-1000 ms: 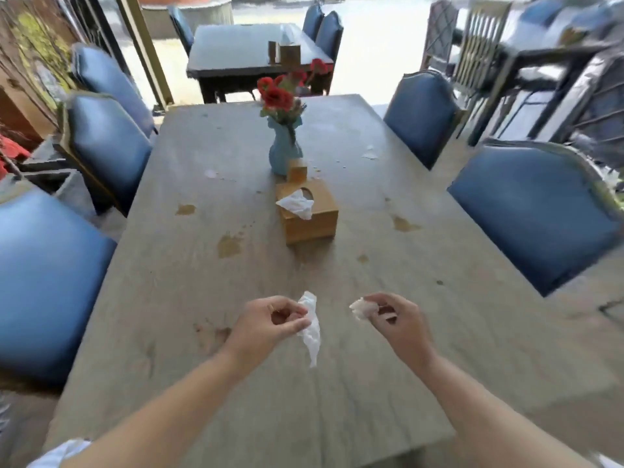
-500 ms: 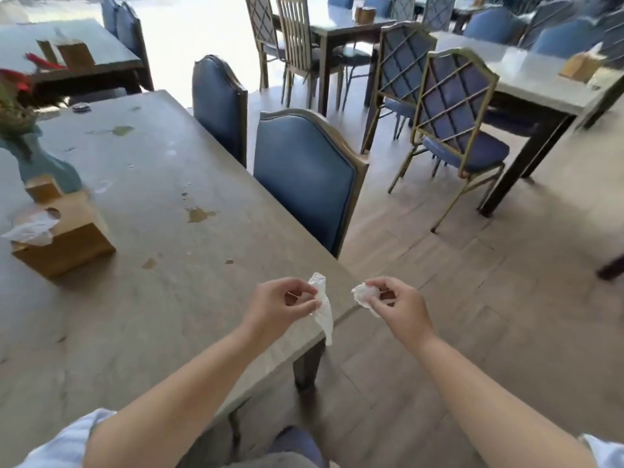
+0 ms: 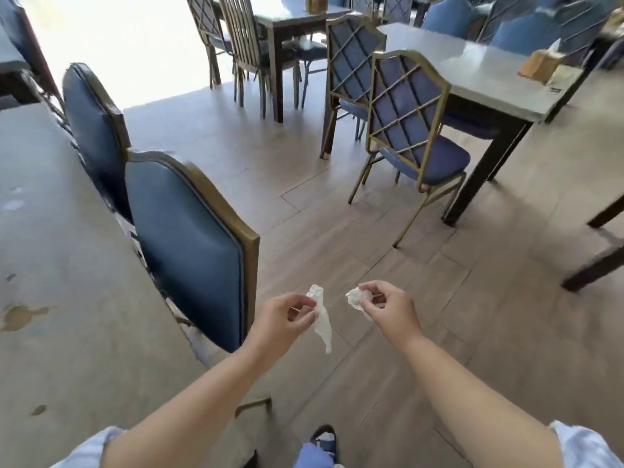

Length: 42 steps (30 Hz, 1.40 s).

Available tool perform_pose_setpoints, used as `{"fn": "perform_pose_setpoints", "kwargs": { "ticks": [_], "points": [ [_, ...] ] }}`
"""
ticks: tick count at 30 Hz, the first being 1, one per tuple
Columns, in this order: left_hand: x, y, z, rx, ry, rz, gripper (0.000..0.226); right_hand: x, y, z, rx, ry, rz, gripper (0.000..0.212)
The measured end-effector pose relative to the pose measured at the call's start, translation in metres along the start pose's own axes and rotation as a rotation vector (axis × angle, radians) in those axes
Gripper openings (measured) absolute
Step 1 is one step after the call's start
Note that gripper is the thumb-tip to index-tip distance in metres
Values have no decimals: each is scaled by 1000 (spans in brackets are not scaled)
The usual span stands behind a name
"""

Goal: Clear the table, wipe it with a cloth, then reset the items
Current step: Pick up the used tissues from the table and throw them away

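Floor (image 3: 337, 214) now underlies left hand's (image 3: 283, 315) tissue (image 3: 322, 319) and right hand's (image 3: 388, 307) wad (image 3: 354, 297).

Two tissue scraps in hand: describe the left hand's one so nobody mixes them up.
Find the nearest blue padded chair beside the long table. Just right of its back, above the wooden floor, the left hand pinches a white tissue strip. Unlike the balled-up wad in the right hand, it hangs down long and twisted.

Table (image 3: 60, 265) at left, chair (image 3: 189, 244) just right of it, another table (image 3: 472, 72) far right.
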<state>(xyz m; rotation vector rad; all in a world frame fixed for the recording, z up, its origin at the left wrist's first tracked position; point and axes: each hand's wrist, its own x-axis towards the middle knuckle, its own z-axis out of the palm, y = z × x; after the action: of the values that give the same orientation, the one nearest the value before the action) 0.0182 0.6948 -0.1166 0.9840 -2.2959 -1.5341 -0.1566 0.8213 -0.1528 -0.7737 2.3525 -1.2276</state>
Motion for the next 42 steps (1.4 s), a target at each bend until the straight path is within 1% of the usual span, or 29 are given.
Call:
{"fn": "perform_pose_setpoints", "kwargs": {
  "ticks": [4,8,12,16,20,24,27,30,33,38,42],
  "points": [
    [59,24,18,-22,54,-32,15,64,0,-24,20,-47,-3,15],
    [124,32,32,-1,169,-35,12,141,4,-36,39,-121,-21,13],
    [194,36,41,-2,315,-91,12,235,0,-42,66,-227,-75,11],
    [263,52,36,-15,441,-169,11,327,-15,-39,54,-331,-139,14],
    [325,61,12,28,571,-206,10,407,-37,-18,19,-428,-213,16],
    [375,50,-20,35,662,-271,13,479,-62,25,26,-513,-269,16],
    [416,29,-54,39,706,-322,14,540,-86,74,31,-578,-304,15],
    [459,11,-101,27,743,-360,13,597,-120,129,37,-626,-345,13],
    [500,1,-152,14,789,-400,12,646,-159,177,38,-671,-346,15],
    [565,-8,-243,0,823,-415,10,719,-231,249,64,-721,-392,9],
    [613,-24,-300,-18,884,-432,12,773,-277,304,75,-766,-434,11]
  ]
}}
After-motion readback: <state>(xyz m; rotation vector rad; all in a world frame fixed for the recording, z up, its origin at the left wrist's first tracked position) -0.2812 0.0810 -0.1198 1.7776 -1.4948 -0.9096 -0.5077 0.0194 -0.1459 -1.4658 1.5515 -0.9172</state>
